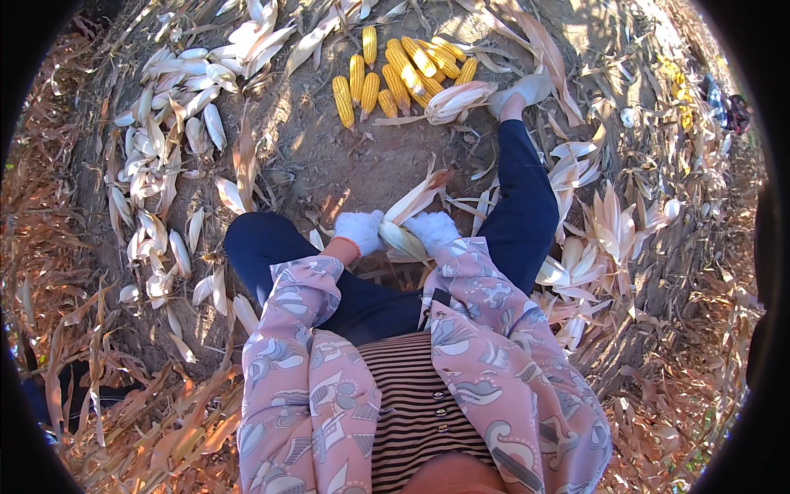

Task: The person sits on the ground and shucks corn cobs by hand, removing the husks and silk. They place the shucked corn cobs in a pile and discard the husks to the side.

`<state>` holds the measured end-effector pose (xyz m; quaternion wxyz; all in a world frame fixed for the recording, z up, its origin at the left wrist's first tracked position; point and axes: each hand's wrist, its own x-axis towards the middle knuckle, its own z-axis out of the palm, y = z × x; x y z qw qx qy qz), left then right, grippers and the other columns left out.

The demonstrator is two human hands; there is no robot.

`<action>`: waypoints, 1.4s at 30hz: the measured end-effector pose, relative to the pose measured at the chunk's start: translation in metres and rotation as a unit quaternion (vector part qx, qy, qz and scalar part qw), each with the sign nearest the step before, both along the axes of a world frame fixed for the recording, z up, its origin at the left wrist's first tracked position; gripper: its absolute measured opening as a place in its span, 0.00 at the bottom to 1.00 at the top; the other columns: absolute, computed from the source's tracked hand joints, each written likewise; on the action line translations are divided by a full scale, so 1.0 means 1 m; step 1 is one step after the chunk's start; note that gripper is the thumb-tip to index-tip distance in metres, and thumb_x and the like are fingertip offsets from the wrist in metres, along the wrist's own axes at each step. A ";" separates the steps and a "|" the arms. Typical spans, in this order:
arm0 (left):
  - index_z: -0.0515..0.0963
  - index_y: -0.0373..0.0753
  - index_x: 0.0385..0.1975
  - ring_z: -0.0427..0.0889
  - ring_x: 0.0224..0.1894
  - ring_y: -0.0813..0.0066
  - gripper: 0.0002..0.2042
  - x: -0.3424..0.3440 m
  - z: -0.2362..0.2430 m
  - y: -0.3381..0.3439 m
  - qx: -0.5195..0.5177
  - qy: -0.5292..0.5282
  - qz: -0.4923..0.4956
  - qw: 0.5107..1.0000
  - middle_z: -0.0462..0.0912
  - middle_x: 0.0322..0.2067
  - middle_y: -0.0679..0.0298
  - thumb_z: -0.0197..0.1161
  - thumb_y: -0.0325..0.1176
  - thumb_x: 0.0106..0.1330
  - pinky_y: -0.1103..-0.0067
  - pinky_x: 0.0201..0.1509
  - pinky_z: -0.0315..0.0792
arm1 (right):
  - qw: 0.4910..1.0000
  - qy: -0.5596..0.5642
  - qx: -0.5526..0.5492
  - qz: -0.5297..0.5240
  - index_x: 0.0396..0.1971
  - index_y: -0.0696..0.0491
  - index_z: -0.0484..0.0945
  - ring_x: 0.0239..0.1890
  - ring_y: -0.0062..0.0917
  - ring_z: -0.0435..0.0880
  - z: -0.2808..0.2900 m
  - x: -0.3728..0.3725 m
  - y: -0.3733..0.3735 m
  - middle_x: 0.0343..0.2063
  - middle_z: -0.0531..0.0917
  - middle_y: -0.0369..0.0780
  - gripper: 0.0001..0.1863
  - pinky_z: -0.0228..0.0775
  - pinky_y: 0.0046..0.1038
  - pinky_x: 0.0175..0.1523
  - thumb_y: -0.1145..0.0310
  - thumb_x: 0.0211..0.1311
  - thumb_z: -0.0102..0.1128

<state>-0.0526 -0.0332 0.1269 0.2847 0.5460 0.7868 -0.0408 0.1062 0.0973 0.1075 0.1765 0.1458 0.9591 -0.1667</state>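
Note:
Between my knees, a corn cob in its pale husk (402, 241) is held in front of my body. My left hand (360, 230), in a white knit glove, is closed on the husk's left side. On its right side my right hand (434, 230), gloved alike, grips the husk too. Long dry husk leaves (421, 196) stick up and to the right from between the hands. The cob inside is hidden by the husk. Further off lies a pile of bare yellow corn cobs (407, 70), and a half-husked cob (459, 102) rests at its right by my foot.
Many cobs in pale husks (152, 156) lie in a curved heap on the left. Loose husks (613, 230) are strewn at the right. My bent left leg (262, 243) and outstretched right leg (520, 193) frame the bare soil (346, 173). Dry leaves (189, 436) cover the ground around me.

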 end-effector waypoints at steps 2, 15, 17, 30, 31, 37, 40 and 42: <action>0.78 0.44 0.34 0.85 0.31 0.54 0.20 0.005 -0.021 -0.001 0.036 0.046 0.000 0.998 0.84 0.26 0.54 0.62 0.55 0.56 0.61 0.33 0.75 | 0.999 0.008 0.035 -0.006 0.48 0.40 0.76 0.35 0.35 0.86 -0.006 0.001 -0.005 0.36 0.84 0.40 0.16 0.78 0.39 0.35 0.60 0.59 0.57; 0.81 0.44 0.36 0.86 0.37 0.54 0.11 0.003 -0.025 0.019 -0.008 0.069 0.122 0.990 0.85 0.32 0.53 0.55 0.40 0.62 0.60 0.39 0.78 | 0.960 -0.030 -0.202 -0.191 0.55 0.50 0.70 0.51 0.41 0.80 -0.014 -0.002 -0.021 0.48 0.80 0.48 0.34 0.73 0.38 0.54 0.58 0.47 0.70; 0.81 0.44 0.36 0.85 0.37 0.53 0.11 0.003 -0.022 0.020 0.000 0.067 0.135 0.989 0.85 0.33 0.52 0.55 0.40 0.62 0.59 0.39 0.78 | 0.948 -0.004 -0.246 -0.203 0.57 0.50 0.68 0.51 0.42 0.80 -0.028 -0.003 -0.023 0.49 0.80 0.48 0.37 0.72 0.37 0.55 0.57 0.45 0.71; 0.82 0.41 0.36 0.84 0.40 0.53 0.11 -0.005 -0.028 0.020 0.179 -0.038 0.346 0.920 0.85 0.35 0.53 0.59 0.40 0.62 0.64 0.43 0.76 | 0.518 0.037 -0.738 -0.431 0.48 0.55 0.73 0.27 0.24 0.81 0.003 -0.011 -0.038 0.31 0.80 0.40 0.19 0.76 0.25 0.28 0.63 0.61 0.62; 0.82 0.41 0.36 0.84 0.41 0.53 0.11 -0.010 -0.037 0.020 0.208 -0.058 0.360 0.908 0.85 0.36 0.53 0.59 0.39 0.62 0.64 0.43 0.76 | 0.485 0.058 -0.754 -0.439 0.48 0.55 0.73 0.28 0.24 0.81 0.006 -0.010 -0.036 0.31 0.80 0.40 0.18 0.76 0.25 0.29 0.63 0.62 0.61; 0.82 0.38 0.40 0.83 0.45 0.52 0.12 -0.031 -0.068 0.014 0.285 -0.198 0.466 0.814 0.84 0.39 0.49 0.57 0.35 0.62 0.67 0.47 0.75 | 0.435 0.027 -0.785 -0.441 0.49 0.55 0.72 0.27 0.25 0.81 0.023 -0.007 -0.033 0.30 0.80 0.40 0.19 0.76 0.25 0.28 0.63 0.61 0.61; 0.82 0.37 0.41 0.81 0.46 0.49 0.14 -0.051 -0.066 0.009 0.222 -0.053 0.435 0.871 0.83 0.40 0.48 0.57 0.36 0.61 0.65 0.49 0.74 | 0.533 0.012 -0.762 -0.367 0.53 0.55 0.70 0.25 0.24 0.80 0.021 -0.005 -0.028 0.30 0.79 0.40 0.23 0.73 0.21 0.26 0.67 0.58 0.64; 0.82 0.37 0.42 0.81 0.46 0.49 0.14 -0.073 -0.057 0.006 0.221 -0.004 0.473 0.853 0.83 0.40 0.48 0.57 0.36 0.60 0.64 0.49 0.74 | 0.552 0.070 -0.757 -0.344 0.56 0.55 0.69 0.26 0.23 0.79 0.040 0.002 -0.030 0.34 0.79 0.41 0.27 0.73 0.22 0.27 0.68 0.56 0.65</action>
